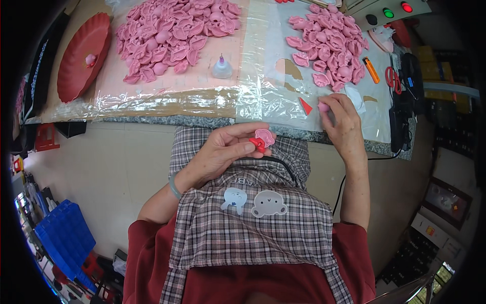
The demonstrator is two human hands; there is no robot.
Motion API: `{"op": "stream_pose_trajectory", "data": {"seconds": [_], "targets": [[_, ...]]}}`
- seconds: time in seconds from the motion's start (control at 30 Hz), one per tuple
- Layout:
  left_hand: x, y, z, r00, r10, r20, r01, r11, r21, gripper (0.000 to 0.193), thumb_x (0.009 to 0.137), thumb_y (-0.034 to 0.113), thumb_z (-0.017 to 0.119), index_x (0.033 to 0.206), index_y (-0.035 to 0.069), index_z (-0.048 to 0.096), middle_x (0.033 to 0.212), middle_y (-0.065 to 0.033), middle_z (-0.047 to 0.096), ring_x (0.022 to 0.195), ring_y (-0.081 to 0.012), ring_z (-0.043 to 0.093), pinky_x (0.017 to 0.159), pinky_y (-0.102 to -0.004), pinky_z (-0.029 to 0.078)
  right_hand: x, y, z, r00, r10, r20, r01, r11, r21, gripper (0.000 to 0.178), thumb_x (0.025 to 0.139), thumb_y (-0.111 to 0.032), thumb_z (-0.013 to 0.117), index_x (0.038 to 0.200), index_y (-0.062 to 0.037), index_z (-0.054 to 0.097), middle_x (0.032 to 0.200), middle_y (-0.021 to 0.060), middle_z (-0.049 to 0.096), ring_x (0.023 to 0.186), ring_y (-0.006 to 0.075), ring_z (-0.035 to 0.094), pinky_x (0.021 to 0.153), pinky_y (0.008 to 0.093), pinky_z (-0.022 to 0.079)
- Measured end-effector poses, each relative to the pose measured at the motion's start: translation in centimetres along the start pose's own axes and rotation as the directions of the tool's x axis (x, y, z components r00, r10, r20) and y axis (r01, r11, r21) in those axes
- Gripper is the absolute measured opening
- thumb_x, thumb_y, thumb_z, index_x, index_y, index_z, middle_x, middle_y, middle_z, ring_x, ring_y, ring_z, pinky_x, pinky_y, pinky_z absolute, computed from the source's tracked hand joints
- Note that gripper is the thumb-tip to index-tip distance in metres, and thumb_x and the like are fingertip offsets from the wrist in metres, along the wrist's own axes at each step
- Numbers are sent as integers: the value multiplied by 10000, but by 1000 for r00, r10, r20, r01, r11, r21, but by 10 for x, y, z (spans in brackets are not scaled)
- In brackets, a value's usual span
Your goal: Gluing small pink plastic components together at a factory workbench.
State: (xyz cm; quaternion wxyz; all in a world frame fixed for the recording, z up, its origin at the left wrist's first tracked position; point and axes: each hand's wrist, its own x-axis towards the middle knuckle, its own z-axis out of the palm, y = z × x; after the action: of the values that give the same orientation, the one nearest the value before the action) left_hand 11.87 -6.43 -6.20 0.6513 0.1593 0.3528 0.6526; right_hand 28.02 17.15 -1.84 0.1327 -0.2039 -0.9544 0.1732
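Observation:
Above my lap, my left hand [220,150] is closed in a pinch on a hollow pink plastic piece [264,136] and a small shiny red bow-shaped piece [257,144], which sit against each other at the fingertips. Over the table's front edge to the right, my right hand [345,121] pinches a small pink plastic piece [323,107] between thumb and fingers. Just left of those fingers lies a red triangular scrap [305,106]. Beyond the right hand is a heap of pink plastic pieces [331,45], some cupped and some rounded.
A larger pink heap [167,35] covers the table's left part, near a small clear bottle with a needle tip [221,68]. A red scalloped tray [83,61] stands at far left. An orange cutter [371,70], red-handled scissors [393,80] and a box with coloured buttons [390,14] are at right.

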Motion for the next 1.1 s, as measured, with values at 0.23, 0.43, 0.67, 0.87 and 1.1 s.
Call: {"op": "stream_pose_trajectory", "data": {"seconds": [0.23, 0.43, 0.67, 0.87, 1.1], "targets": [[1, 1, 0, 1000, -1, -11, 1, 1000, 14, 445, 939, 75, 549, 1360, -28, 446, 1269, -189, 564, 1050, -221, 629, 894, -280, 531, -5, 0, -1, 990, 141, -14, -138, 980, 141, 263, 758, 60, 645, 1015, 3, 646, 970, 111, 620, 874, 224, 634, 785, 310, 509], [5, 2, 3, 1000, 13, 3, -13, 997, 70, 435, 937, 85, 561, 1343, -32, 458, 1203, -156, 597, 1032, -211, 634, 892, -285, 525, -13, -22, 0, 994, 108, 17, -94, 755, 649, 318, 746, 93, 616, 1060, 43, 627, 1005, 114, 618, 923, 188, 615, 849, 307, 502], [11, -7, 2, 996, 94, -14, -92, 991, 93, 346, 921, 82, 604, 1239, -4, 498, 1123, -107, 616, 1027, -183, 623, 921, -310, 508, -19, -61, 18, 985, -151, -86, 174, 834, 523, 386, 651, 80, 680, 1029, 12, 642, 995, 144, 648, 910, 242, 638, 817, 327, 515], [9, -3, 2, 996, 90, -18, -88, 992, 92, 325, 912, 61, 615, 1216, -3, 521, 1130, -102, 612, 1055, -164, 604, 933, -296, 503, -17, -67, 24, 972, -214, -95, 234, 853, 467, 373, 650, 63, 694, 1012, -17, 657, 983, 133, 654, 891, 249, 650, 772, 319, 525], [8, -2, 3, 994, 110, 12, -111, 988, 103, 308, 910, 40, 611, 1203, -14, 531, 1133, -100, 612, 1050, -157, 603, 922, -291, 508, -18, -64, 29, 953, -287, -96, 297, 825, 482, 381, 645, 66, 716, 1010, -18, 648, 992, 137, 655, 901, 267, 649, 777, 340, 529]]}}
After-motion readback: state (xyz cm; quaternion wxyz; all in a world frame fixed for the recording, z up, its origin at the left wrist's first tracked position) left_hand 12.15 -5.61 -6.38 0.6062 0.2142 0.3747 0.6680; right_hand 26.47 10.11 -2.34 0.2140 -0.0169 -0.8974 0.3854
